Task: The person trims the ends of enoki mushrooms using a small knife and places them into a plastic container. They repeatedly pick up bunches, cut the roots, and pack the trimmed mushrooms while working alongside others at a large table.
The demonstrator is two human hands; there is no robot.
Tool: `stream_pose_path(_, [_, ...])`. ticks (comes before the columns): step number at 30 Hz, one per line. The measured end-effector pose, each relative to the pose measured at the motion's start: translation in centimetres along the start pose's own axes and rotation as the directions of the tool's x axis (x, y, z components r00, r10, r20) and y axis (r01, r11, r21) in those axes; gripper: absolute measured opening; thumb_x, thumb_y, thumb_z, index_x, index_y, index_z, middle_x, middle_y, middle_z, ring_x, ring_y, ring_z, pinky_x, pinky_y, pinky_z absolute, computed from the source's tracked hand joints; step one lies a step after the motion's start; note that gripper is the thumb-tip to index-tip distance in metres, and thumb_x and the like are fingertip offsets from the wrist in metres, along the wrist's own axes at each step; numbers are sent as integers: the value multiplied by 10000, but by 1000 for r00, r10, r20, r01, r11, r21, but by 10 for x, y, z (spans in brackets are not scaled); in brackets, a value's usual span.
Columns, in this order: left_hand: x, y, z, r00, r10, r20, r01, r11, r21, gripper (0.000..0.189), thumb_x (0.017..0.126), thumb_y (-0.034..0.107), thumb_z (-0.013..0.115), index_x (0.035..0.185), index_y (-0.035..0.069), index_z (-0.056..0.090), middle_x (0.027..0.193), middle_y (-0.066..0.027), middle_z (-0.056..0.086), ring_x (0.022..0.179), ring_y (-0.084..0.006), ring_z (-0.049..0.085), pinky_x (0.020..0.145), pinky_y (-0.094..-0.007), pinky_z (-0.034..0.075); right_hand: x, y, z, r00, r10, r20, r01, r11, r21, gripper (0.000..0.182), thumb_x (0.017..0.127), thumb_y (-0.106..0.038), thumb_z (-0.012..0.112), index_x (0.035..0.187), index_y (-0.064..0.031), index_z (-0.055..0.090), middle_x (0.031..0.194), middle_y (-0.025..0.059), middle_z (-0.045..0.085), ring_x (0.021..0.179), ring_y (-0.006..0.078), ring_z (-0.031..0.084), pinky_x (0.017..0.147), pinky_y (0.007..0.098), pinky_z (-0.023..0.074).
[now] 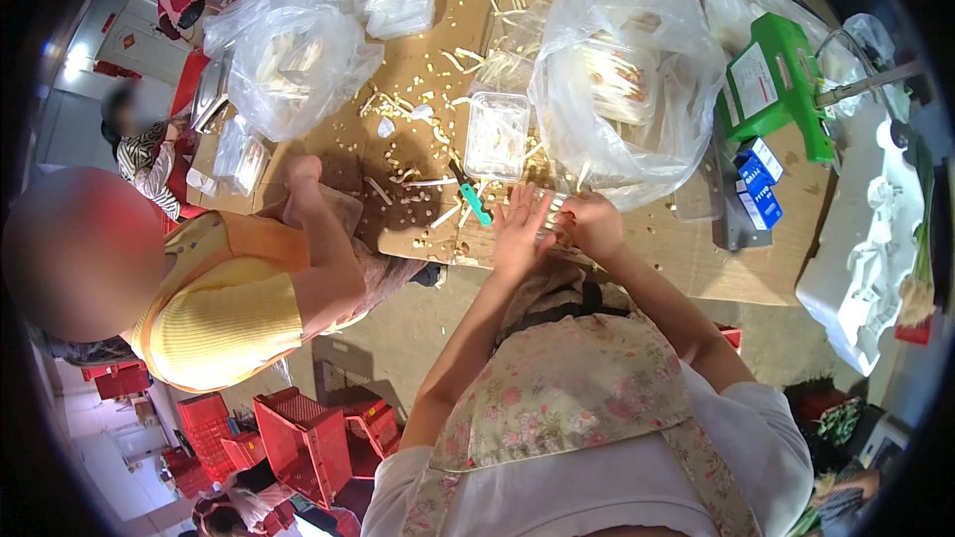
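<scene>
At the table's front edge, a small clear plastic tray (pixel 551 210) with pale-stemmed, brown-capped mushrooms lies between my hands. My left hand (pixel 520 233) is at its left side, fingers extended and apart, thumb towards the tray. Curled at the tray's right end, my right hand (pixel 595 225) grips the mushrooms by their brown caps; its fingertips are partly hidden. Left of my left hand lies a knife (pixel 474 203) with a turquoise handle and dark blade. Beyond it stands a clear plastic tray (pixel 498 136). A large clear bag (pixel 627 74) holding packed mushrooms stands past my right hand.
Mushroom trimmings (pixel 406 138) litter the cardboard-covered table (pixel 716 268). To the right are a green tape dispenser (pixel 776 89), blue boxes (pixel 759 183) and white foam packaging (pixel 865 239). A co-worker in yellow (pixel 224 321) sits close on the left. Red crates (pixel 302 447) stand behind.
</scene>
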State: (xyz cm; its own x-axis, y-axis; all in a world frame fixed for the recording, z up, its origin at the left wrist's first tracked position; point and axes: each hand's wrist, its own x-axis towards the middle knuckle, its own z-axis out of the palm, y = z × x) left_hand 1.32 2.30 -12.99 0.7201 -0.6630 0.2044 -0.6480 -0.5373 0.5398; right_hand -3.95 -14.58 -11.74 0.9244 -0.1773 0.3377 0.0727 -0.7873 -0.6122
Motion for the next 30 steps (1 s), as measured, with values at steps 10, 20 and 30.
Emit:
stream_pose_path(10, [12, -19, -3, 987, 98, -129, -105, 993, -51, 289, 798, 221, 671, 1077, 146, 665, 1228, -89, 569, 1211, -303, 475, 1025, -538, 305, -31, 17, -39, 940, 333, -72, -326, 940, 100, 149, 771, -130, 652, 896, -51, 630, 844, 160, 602, 724, 330, 596, 656, 404, 488])
stream_pose_path(20, [-1, -12, -19, 965, 229, -128, -229, 973, 15, 174, 705, 57, 662, 871, 110, 660, 1004, -53, 614, 1039, -273, 561, 880, -433, 428, -53, 3, -46, 965, 137, 222, -125, 990, -68, 141, 758, -180, 662, 876, -105, 647, 848, 91, 597, 777, 305, 606, 666, 404, 494])
stream_pose_path(30, [7, -16, -6, 971, 203, -128, -213, 974, -76, 149, 728, 26, 653, 860, 94, 643, 934, -50, 648, 883, -266, 611, 786, -370, 457, -46, 9, -33, 982, -7, 191, 23, 996, -83, 100, 720, -123, 664, 813, -113, 629, 798, 82, 574, 736, 293, 586, 622, 395, 490])
